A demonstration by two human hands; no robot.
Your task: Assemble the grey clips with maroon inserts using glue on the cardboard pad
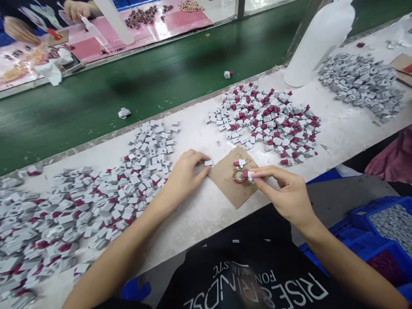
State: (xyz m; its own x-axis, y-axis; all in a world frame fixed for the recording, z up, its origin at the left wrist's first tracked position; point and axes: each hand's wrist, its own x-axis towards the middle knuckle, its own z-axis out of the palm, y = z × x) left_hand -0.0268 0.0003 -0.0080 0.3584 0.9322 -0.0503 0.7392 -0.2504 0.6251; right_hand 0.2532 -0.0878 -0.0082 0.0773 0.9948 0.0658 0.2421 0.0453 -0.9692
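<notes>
Between the thumb and forefinger of my left hand [187, 174] is a small grey block [208, 163], at the left corner of a brown square board [233, 195]. My right hand [286, 189] pinches a grey and dark red piece [249, 176], its red end over a small round cap [239, 176] with a red rim on the board. Another grey and dark red piece [240, 163] lies on the board just behind the cap. Wet-looking spots mark the board around the cap.
Grey blocks and red pieces form piles at left [96, 201] and behind right [273, 120]. A grey pile [363, 81] and white bottle [318, 43] stand at right. Beyond the green conveyor [144, 81], another person's hands [77, 9] work. Blue crates [357, 240] sit lower right.
</notes>
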